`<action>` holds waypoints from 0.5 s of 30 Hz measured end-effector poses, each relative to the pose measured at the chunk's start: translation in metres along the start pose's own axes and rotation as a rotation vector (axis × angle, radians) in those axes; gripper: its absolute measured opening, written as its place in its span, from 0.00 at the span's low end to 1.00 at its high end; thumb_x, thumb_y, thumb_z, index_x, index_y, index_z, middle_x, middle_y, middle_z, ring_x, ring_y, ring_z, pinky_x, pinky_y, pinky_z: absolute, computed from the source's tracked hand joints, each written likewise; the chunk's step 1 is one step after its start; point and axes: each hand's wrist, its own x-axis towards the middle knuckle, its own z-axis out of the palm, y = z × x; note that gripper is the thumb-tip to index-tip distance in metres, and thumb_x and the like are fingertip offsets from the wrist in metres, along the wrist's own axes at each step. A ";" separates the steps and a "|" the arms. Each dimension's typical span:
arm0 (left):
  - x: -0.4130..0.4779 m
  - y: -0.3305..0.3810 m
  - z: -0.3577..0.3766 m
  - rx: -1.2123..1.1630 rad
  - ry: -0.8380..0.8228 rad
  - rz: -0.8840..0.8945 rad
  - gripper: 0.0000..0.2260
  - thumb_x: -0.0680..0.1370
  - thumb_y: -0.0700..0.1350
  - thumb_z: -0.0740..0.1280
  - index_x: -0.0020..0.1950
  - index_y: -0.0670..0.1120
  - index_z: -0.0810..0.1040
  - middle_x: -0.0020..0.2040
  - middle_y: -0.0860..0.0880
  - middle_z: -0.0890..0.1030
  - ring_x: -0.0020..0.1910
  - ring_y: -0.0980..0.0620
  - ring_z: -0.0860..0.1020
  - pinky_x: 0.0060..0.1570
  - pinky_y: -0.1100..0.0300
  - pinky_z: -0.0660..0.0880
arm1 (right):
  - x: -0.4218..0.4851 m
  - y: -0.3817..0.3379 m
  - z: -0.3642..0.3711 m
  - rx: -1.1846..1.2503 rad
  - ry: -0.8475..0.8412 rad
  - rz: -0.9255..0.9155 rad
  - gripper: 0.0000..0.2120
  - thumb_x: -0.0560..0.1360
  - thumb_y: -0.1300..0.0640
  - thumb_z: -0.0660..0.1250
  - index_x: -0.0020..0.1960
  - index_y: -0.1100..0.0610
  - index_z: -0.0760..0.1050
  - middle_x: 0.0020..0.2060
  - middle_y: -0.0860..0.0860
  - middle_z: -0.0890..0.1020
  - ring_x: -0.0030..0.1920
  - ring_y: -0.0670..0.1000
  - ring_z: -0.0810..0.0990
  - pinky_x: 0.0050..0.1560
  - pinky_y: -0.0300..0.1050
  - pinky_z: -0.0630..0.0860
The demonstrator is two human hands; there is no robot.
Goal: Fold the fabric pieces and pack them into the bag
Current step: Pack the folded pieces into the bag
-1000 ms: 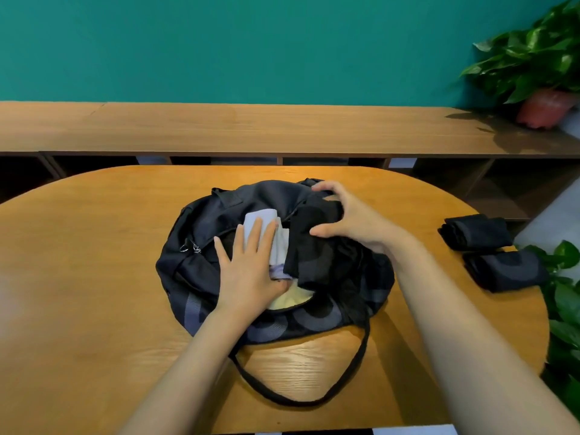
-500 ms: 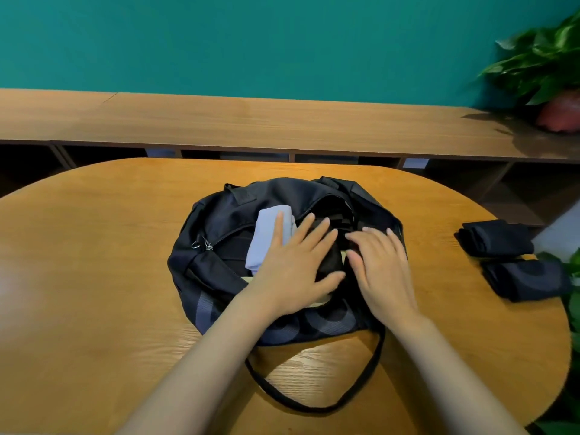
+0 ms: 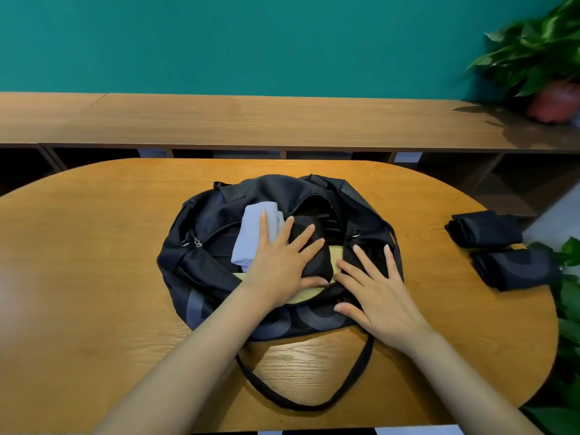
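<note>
Bag strap (image 3: 314,407) loops on the table (image 3: 94,277) at near edge. R hand (image 3: 376,293) lies flat on the bag (image 3: 213,215) at its near-right rim, fingers straight & spread, gripping nothing. L hand (image 3: 279,271) just left of it, also flat, presses on a folded black piece (image 3: 314,255) & a pale blue piece (image 3: 251,237), both inside the bag's unzipped mouth. Bag sits mid-table. Two more folded black pieces (image 3: 485,229) (image 3: 514,268) lie side by side at table's right end, well apart from bag. Beyond: low wood shelf (image 3: 251,120), potted plant (image 3: 539,58) far right, teal wall (image 3: 219,42).
</note>
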 end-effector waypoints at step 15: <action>-0.008 -0.041 0.003 0.027 0.053 0.175 0.29 0.78 0.67 0.44 0.75 0.59 0.66 0.75 0.50 0.69 0.76 0.37 0.59 0.65 0.22 0.48 | -0.001 -0.068 0.001 0.157 0.090 0.234 0.38 0.80 0.30 0.44 0.67 0.58 0.75 0.63 0.51 0.78 0.71 0.53 0.70 0.76 0.61 0.49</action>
